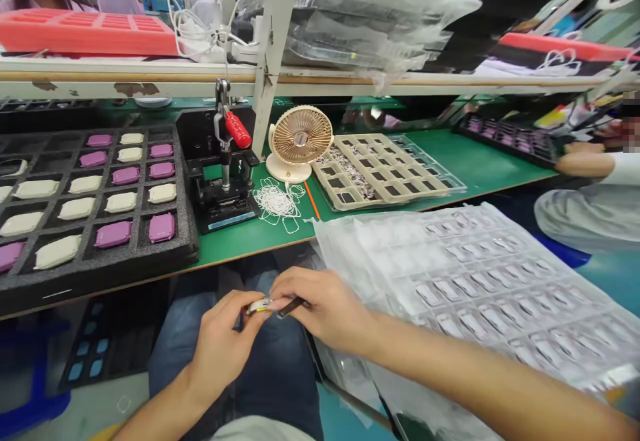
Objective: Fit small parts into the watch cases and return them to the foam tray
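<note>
Two hands meet low in the middle of the frame, over a lap in blue jeans point(280, 374). The left hand point(220, 344) is pinching a small flat whitish piece with a yellow edge point(259, 305) between thumb and fingertips. The right hand point(323, 307) has its fingers pressed together on the other end of it. There's a slim dark stick-like tool point(294, 305) tucked under those fingers, and I can't tell what it is exactly.

My guess on handling: that piece weighs next to nothing. It looks stiff but thin, and smooth enough to squirt out of a sloppy pinch. It probably marks or bends easily too, so I'd grip it by the long edges rather than the flat face.

Moving outward, a stack of clear plastic blister sheets point(475, 274) with rows of little pockets fills the lower right, just beside the right hand. Higher up sits the green bench mat point(475, 161). At centre on it are a tangle of thin white loops point(275, 202) and a black hand press with a red handle point(225, 174). Near those are a small beige round desk fan point(300, 137) and a beige plastic compartment tray point(350, 206).

On the left is a black foam tray point(100, 271) holding purple and cream rounded casings. At the far right edge, another person's forearm point(585, 163) rests on the bench.
</note>
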The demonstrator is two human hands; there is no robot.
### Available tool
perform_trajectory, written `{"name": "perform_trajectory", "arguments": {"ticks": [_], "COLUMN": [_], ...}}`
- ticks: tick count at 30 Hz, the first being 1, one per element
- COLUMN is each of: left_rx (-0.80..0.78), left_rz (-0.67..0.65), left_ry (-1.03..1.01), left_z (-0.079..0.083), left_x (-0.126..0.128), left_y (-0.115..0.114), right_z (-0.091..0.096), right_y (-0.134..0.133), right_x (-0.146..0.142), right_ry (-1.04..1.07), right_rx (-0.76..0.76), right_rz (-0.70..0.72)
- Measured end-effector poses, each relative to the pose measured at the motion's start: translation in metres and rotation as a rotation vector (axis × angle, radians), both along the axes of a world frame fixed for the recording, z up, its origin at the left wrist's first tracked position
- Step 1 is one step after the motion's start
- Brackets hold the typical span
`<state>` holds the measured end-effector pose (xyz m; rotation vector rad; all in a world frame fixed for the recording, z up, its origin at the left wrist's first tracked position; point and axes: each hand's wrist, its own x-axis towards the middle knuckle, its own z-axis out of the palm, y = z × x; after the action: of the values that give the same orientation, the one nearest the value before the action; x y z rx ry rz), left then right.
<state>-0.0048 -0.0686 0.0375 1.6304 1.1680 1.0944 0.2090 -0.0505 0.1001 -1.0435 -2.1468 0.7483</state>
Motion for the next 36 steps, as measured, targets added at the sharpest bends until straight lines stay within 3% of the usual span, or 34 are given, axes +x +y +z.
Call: {"name": "perform_trajectory", "arguments": {"ticks": [8, 11, 16, 22, 27, 29, 32, 34, 36], "left_rx": [0.301, 0.338, 0.348, 0.393, 0.366, 0.323, 0.129, -0.097, -0.304], "left_rz": [-0.024, -0.06, -0.11, -0.091, -0.084, -0.107, -0.152, -0.169, -0.205], "left_ry": [0.105, 0.107, 0.079, 0.009, -0.019, -0.035, -0.063, -0.038, -0.007], "left_z": [-0.007, -0.008, -0.007, -0.001, 0.003, 0.005, 0.006, 0.002, -0.008], "left_x": [-0.007, -0.007, -0.009, -0.01, -0.004, 0.002, 0.012, 0.019, 0.024], "left_y": [-0.004, -0.003, -0.005, -0.005, -0.012, -0.019, -0.029, -0.032, -0.034], "right_z": [-0.008, -0.012, -0.01, -0.001, -0.004, 0.005, 0.038, 0.061, 0.071], "right_y": [-0.001, -0.003, 0.0, 0.006, -0.007, -0.019, -0.049, -0.088, -0.144], "right_x": [0.003, 0.0, -0.005, -0.009, -0.012, -0.004, 0.03, 0.063, 0.095], "right_ry": [-0.168, -0.198, 0.047, 0.124, 0.327, 0.307, 0.139, 0.054, 0.056], "right_rx": [0.2, 0.176, -0.193, -0.748, -0.924, -0.873, -0.626, -0.418, -0.176], "right_rz": [0.087, 0.068, -0.011, -0.03, -0.096, -0.129, -0.247, -0.427, -0.733]}}
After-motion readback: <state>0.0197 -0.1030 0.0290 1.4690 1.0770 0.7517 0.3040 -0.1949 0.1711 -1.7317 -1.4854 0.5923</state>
